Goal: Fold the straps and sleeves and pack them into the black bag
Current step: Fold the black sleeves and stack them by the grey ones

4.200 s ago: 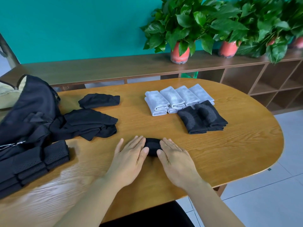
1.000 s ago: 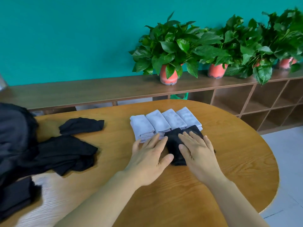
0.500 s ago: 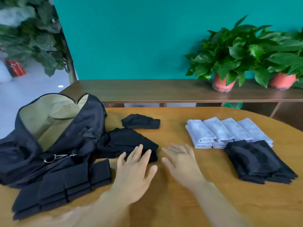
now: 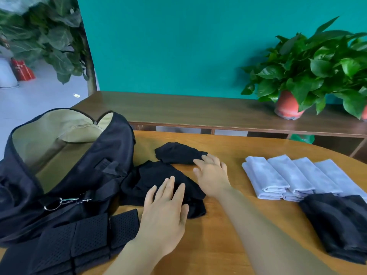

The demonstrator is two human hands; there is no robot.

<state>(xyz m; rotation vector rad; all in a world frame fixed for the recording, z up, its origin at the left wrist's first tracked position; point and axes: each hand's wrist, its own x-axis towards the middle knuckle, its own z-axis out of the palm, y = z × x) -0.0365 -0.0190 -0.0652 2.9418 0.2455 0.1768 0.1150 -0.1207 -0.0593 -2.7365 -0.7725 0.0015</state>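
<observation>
Left hand (image 4: 164,213) flat on the near heap (image 4: 148,173), right hand (image 4: 213,176) flat against the far sleeve (image 4: 176,154) — neither grips — probably choosing the next to fold.

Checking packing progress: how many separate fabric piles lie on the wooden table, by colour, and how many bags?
Black fabric piles: 4 (stacked mesh straps, loose crumpled heap, small loose piece, folded stack)
Pale grey folded-sleeve row: 1
Open black bag: 1
Total: 6

Glossy wooden table (image 4: 228,231), matt cloth sleeves (image 4: 158,181)
</observation>
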